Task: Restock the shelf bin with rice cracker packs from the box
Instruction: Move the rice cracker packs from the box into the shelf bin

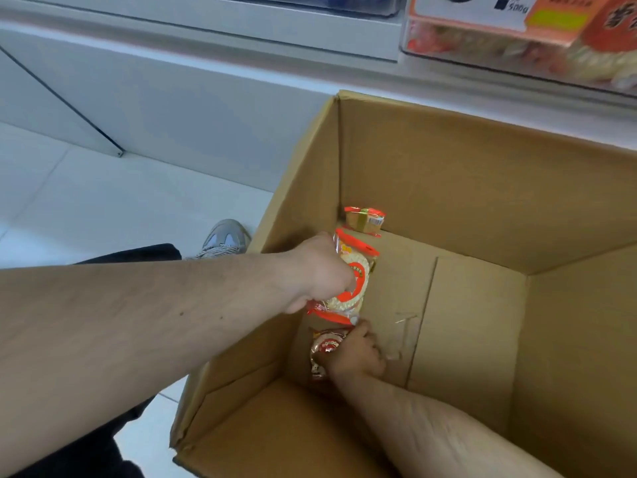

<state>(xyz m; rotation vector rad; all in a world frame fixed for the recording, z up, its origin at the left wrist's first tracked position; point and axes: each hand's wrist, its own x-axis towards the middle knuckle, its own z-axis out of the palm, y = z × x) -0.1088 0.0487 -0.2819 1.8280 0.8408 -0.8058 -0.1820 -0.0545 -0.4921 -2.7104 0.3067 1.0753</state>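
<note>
A big open cardboard box [448, 188] stands on the floor below the shelf. Both my arms reach down into it. My left hand [320, 270] grips a red-and-clear rice cracker pack [351, 281] held above the box's left side. Lower down, my right hand [358, 353] closes on a second pack [324, 346] lying in shadow on the box bottom. A third small pack [365, 219] sits in the far left corner of the box. The clear shelf bin [517, 46] at the top right holds several similar packs behind an orange label.
A white shelf base [172, 108] runs across the back above a pale tiled floor [103, 208]. My grey shoe [225, 238] and dark trouser leg are just left of the box. The right half of the box bottom is bare cardboard.
</note>
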